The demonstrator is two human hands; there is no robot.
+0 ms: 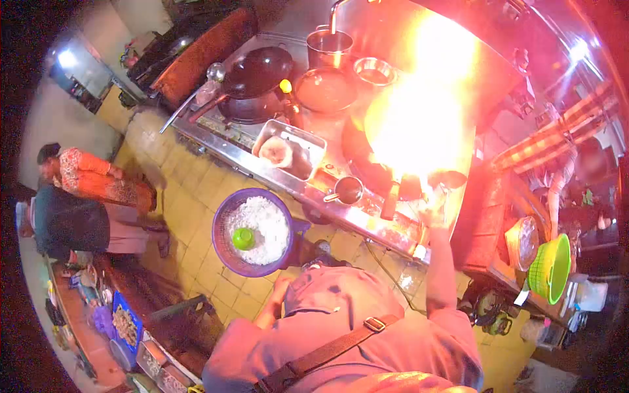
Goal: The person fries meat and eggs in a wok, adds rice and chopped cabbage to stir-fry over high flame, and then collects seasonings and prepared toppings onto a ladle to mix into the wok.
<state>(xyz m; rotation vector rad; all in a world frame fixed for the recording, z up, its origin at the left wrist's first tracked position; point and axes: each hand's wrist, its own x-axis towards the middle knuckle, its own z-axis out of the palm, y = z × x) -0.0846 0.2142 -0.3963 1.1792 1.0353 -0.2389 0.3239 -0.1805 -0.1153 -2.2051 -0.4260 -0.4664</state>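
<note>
A large bright flame [422,105] rises from the wok area on the right of the steel stove. Close to its lower edge, my right hand [434,204] is reached out over the stove; glare hides its fingers and anything in them. A wok handle [391,200] points toward me, left of that hand. My left hand [282,288] hangs low near my body, its fingers too blurred to read. Above and left of it, a purple basket [219,229] holds white rice [268,226] and a green bowl [243,239].
A metal tray [314,141], a small pot [348,190], dark woks [259,72] and a tall pot [329,47] stand on the stove. Two people [72,219] are at the left. A green basket [550,268] is at the right, a blue tray [126,327] lower left.
</note>
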